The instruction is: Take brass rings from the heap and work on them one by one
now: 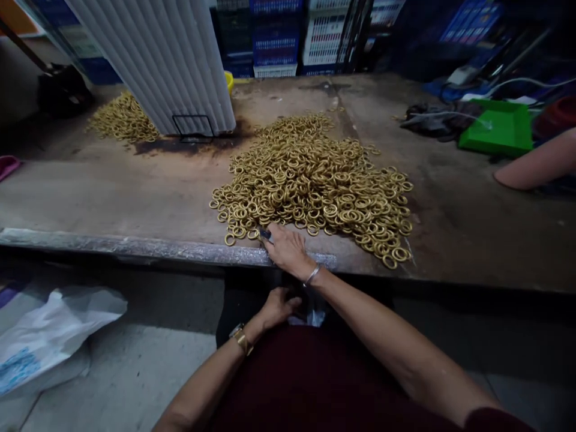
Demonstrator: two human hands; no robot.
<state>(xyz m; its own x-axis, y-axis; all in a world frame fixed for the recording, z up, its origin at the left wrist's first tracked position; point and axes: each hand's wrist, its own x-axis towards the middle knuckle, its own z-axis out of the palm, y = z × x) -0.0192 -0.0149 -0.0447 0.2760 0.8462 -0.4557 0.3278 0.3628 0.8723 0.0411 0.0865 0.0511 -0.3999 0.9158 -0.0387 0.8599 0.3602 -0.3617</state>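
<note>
A wide heap of gold-coloured rings point(310, 174) lies on the worktable point(112, 198). At the heap's front edge, my right hand point(288, 247) is closed around a small dark tool point(265, 234) whose kind I cannot make out; its tip lies beside the nearest rings. Below the table edge, over my lap, my left hand point(275, 307) has curled fingers, and what they hold, if anything, is lost in shadow. Clear plastic point(316, 317), perhaps a bag, shows just right of that hand.
A tall ribbed pale panel point(166, 66) stands at the back left, with a second heap of rings point(123, 119) beside it. A green tray point(497, 127) and a dark crumpled bag point(436, 120) lie at right. Stacked crates point(275, 42) stand behind. A white bag point(54, 330) rests lower left.
</note>
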